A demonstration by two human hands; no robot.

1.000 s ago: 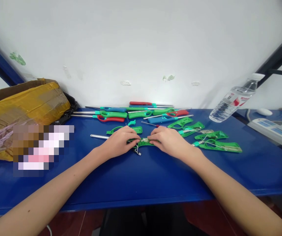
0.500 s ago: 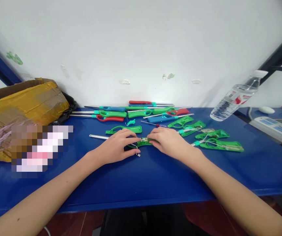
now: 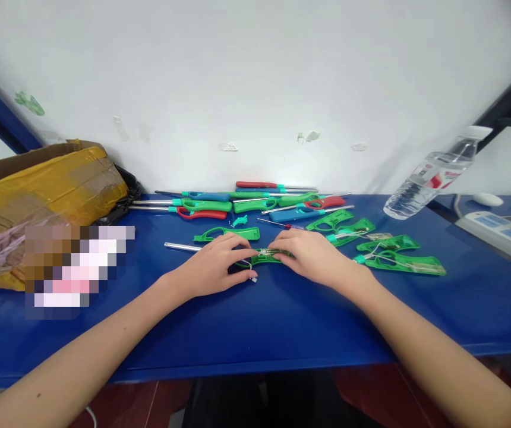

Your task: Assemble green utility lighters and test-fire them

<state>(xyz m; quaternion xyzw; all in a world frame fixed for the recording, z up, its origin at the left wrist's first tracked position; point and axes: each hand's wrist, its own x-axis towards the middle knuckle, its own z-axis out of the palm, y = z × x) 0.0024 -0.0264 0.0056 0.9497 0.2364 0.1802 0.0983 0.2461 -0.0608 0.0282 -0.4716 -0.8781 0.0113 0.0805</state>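
Observation:
Between my hands lies an opened green long-neck lighter (image 3: pixel 266 257), its inner parts exposed. Its metal tube (image 3: pixel 181 246) sticks out to the left, past my left hand (image 3: pixel 217 266), whose curled fingers grip the tube end of the handle. A thin wire with a small white tip (image 3: pixel 254 278) hangs by my left thumb. My right hand (image 3: pixel 311 252) is closed on the other end of the handle, fingertips pressed at the inner parts; its palm side is hidden. Just behind, a loose green half shell (image 3: pixel 237 234) lies on the blue table (image 3: pixel 255 333), near a small teal trigger piece (image 3: pixel 239 222).
Several assembled lighters (image 3: pixel 204 205) lie along the wall. Opened green lighters (image 3: pixel 407 263) and a screwdriver (image 3: pixel 284 226) lie to the right and behind. A water bottle (image 3: pixel 436 175) and a power strip (image 3: pixel 505 232) stand far right. A taped carton (image 3: pixel 46 196) sits at left.
The whole view has shifted slightly. Both hands stay on the opened lighter, with only slight finger movement; the wire's white tip now sits closer to my left thumb.

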